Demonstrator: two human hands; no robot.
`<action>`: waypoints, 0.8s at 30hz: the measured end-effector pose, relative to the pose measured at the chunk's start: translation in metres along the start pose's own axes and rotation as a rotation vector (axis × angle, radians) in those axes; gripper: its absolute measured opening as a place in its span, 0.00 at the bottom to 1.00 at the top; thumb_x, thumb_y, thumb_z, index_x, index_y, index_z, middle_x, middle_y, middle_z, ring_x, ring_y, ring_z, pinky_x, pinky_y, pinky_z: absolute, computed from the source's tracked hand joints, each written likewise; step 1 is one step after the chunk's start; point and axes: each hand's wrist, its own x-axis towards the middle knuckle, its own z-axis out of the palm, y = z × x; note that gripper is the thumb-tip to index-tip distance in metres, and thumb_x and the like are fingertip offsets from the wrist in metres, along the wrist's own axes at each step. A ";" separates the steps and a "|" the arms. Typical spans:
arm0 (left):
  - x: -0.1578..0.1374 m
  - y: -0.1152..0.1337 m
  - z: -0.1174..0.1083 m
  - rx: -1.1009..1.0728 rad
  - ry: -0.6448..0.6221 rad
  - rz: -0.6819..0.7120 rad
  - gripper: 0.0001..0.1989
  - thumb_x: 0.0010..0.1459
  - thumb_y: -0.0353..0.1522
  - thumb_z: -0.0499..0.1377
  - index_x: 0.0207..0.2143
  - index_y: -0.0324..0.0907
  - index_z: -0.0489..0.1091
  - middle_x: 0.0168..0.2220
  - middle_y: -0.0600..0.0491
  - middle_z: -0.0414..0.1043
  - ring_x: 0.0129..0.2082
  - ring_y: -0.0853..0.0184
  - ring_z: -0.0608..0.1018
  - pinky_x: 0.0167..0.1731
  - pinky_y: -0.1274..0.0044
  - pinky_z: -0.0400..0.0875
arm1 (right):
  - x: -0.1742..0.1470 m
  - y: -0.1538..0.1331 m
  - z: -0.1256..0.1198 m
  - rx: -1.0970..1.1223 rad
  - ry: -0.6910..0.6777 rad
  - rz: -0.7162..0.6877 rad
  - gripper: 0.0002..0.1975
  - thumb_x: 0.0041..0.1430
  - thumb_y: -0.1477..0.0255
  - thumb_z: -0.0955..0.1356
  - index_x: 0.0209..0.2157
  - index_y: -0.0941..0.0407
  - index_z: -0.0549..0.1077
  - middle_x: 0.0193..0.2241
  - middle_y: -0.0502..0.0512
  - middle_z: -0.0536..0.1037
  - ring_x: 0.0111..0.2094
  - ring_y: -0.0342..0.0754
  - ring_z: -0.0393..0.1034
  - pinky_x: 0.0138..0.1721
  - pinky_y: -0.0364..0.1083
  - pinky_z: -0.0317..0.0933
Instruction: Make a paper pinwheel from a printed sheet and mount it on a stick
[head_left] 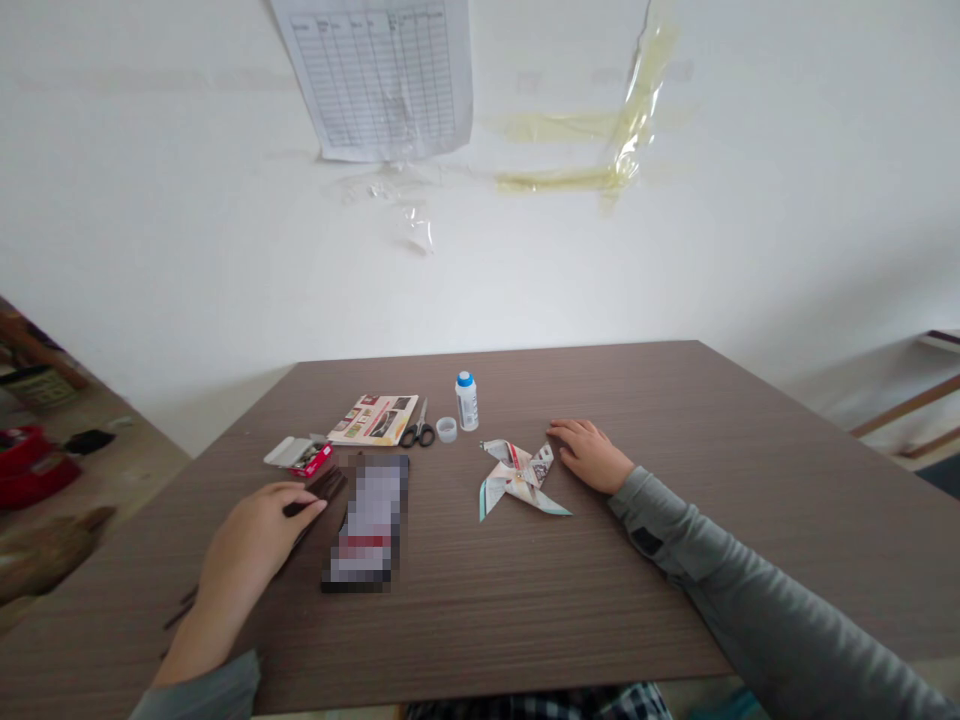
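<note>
My left hand (262, 530) is closed over some thin dark brown sticks (327, 486) at the left of the table. Their other ends stick out behind my wrist, and I cannot tell how many there are. A paper pinwheel (517, 478), folded from printed paper, lies flat near the middle. Just right of it, my right hand (592, 455) rests palm down with fingers stretched out, holding nothing. Beside the left hand lies a phone (371, 515) with a blurred screen. A small red and white box (307, 456) stands open beyond that hand, with small items inside.
Toward the wall, folded printed paper (375, 418) lies beside black-handled scissors (418, 430). A small clear plastic cup or cap (447, 430) sits next to a white bottle with a blue top (466, 402). The brown table (637, 620) meets the white wall (562, 280).
</note>
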 end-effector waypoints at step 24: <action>0.011 -0.006 0.004 0.078 -0.089 0.026 0.13 0.66 0.36 0.66 0.26 0.53 0.84 0.58 0.48 0.99 0.65 0.43 0.95 0.75 0.57 0.83 | -0.001 -0.005 -0.002 0.011 -0.003 0.018 0.32 0.79 0.78 0.70 0.78 0.51 0.86 0.84 0.68 0.81 0.85 0.70 0.74 0.88 0.72 0.65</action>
